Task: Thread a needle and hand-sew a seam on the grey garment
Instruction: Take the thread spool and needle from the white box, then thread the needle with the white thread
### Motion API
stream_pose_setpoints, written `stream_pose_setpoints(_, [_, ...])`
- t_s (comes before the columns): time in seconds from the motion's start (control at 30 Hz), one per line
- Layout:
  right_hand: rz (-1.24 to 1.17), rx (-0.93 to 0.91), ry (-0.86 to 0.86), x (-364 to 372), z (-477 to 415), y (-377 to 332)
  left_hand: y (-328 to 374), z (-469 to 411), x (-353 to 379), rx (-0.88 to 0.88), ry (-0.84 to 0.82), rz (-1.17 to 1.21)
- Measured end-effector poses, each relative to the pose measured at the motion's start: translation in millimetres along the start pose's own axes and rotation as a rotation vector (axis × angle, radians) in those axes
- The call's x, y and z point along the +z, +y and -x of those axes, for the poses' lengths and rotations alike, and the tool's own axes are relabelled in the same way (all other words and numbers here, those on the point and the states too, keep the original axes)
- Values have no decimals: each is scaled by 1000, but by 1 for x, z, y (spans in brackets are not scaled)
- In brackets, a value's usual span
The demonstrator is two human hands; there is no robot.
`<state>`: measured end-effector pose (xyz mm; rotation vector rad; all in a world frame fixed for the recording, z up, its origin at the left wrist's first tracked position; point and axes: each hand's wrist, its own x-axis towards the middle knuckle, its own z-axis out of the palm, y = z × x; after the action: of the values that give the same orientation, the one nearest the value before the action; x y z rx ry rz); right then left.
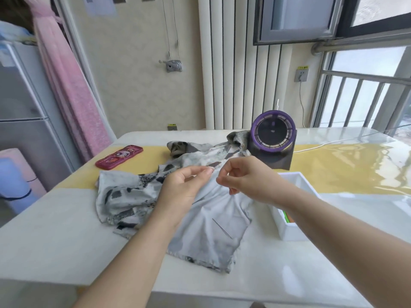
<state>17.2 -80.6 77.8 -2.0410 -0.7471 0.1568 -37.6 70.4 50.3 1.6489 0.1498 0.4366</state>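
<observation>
Tabletop (66, 230), grey garment (200, 241) beneath left hand (184, 185) and right hand (249, 176)

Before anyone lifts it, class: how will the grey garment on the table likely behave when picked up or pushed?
The grey garment would probably flop and drape, since it lies in loose folds. It looks thin, so likely light. Pushed, it would probably bunch up.

No legible text — anywhere.
</observation>
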Motion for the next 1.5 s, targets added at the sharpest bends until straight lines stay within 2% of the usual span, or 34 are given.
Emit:
stream_pose_setpoints(0.17, [4, 14, -11, 4, -1, -1, -6, 0, -7, 18, -45, -15])
stream_pose_setpoints(0.37, [-10, 52, -34, 7, 0, 0, -12, 3, -11, -55, -145, -29])
stream_pose_setpoints(0.63, [18, 68, -58, 9, 3, 1, -13, 4, -7, -64, -8, 38])
stream_pose_setpoints(0.77, [79, 72, -80, 6, 4, 3, -12, 5, -6, -48, -33, 16])
stream_pose_setpoints(0.87, [121, 57, -122, 2, 6, 4, -12, 6, -8, 49, -69, -85])
stream_pose_setpoints(0.93, [53, 85, -124, -1, 7, 3, -11, 6, -10, 118, -80, -168])
stream_pose_setpoints(1.07, [-448, 216, -261, 1, 7, -1, -8, 3, -13, 182, -114, -264])
stream_pose_setpoints(1.13, [-541, 228, -288, 4, 7, 1, -7, 2, -14, 199, -138, -264])
stream_pose_setpoints(1.33, [-488, 194, -186, 8, 10, 9, -9, 2, -15, 189, -182, -248])
stream_pose_setpoints(1.43, [-411, 158, -125, 7, 12, 15, -9, 1, -14, 127, -154, -192])
stream_pose_setpoints(1.5, [-377, 143, -68, 6, 13, 20, -14, -2, -15, 56, -99, -378])
